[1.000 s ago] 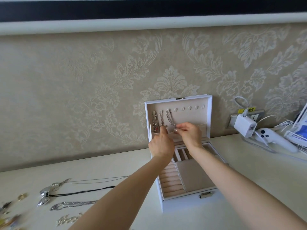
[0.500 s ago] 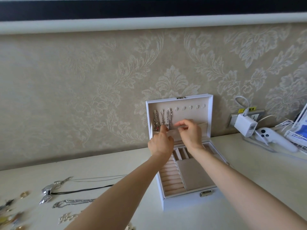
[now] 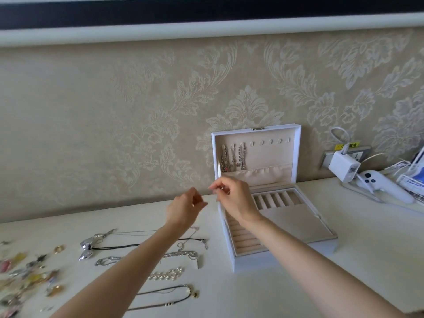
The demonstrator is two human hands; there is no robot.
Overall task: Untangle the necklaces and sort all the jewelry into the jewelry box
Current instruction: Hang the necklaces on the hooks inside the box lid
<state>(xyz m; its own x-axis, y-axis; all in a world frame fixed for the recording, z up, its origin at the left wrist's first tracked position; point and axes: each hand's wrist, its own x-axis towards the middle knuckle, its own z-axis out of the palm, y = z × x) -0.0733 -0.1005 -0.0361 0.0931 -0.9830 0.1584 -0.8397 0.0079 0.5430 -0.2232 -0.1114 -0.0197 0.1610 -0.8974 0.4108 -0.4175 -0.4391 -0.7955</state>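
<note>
While both of your hands hover between the open jewelry box [image 3: 286,257] and the loose pieces, settle on one necklace before you reach. Your left hand [image 3: 187,210] hangs with loosely curled fingers and nothing visible in it. Your right hand [image 3: 234,199] has thumb and forefinger drawn close together by the box's left edge, and I cannot tell whether they pinch a fine chain or nothing at all. Three necklaces [image 3: 234,157] already hang side by side in the lid, with the free hooks [image 3: 270,141] to their right, so fill the nearest empty one next. On the table [image 3: 344,283], the silver chain [image 3: 181,254] lies crossed with a thin chain and the black cord [image 3: 119,247], so that cluster probably needs the most care. Lift one strand by its clasp, let the other hand steady the rest, and draw slowly rather than tug. The pearl piece [image 3: 166,275] and the cord necklace [image 3: 165,297] lie apart, which should make them easier picks.
</note>
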